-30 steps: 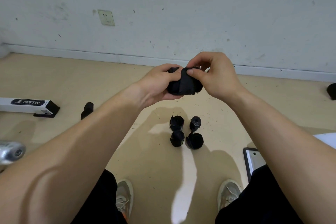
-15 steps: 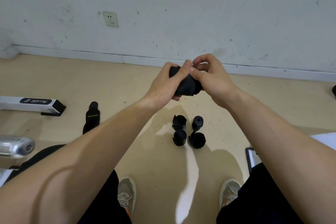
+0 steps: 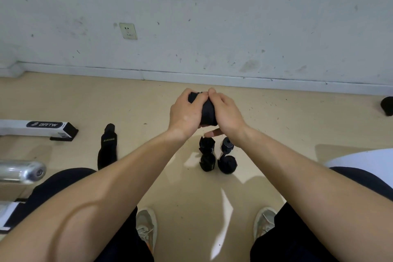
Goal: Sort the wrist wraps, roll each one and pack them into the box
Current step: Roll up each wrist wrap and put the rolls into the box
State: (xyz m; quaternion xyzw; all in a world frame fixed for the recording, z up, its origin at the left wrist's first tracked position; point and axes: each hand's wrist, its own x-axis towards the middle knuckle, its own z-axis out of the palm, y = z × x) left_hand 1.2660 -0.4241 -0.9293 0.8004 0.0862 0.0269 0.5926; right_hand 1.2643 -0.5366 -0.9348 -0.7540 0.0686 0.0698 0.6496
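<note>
A scuffed white wall (image 3: 212, 17) and a beige floor (image 3: 85, 100) frame a seated person whose left hand (image 3: 185, 112) and right hand (image 3: 227, 112) meet above the floor, the fingers of both curled tightly around a black wrist wrap (image 3: 207, 112) bunched between the palms. A white bar (image 3: 21, 127) marked BRTW lies at far left, with an unrolled wrap (image 3: 107, 149) flat near it. Four rolled wraps (image 3: 227, 164) stand clustered on the floor below the hands. A wall socket (image 3: 128, 31) sits above.

1 black wrist wrap (image 3: 207, 112), part-rolled, clasped between left grip (image 3: 186, 114) and right grip (image 3: 226, 112). 4 rolled wraps (image 3: 207, 162) clustered on floor (image 3: 148, 102). 1 flat wrap (image 3: 107, 149) lies apart.
</note>
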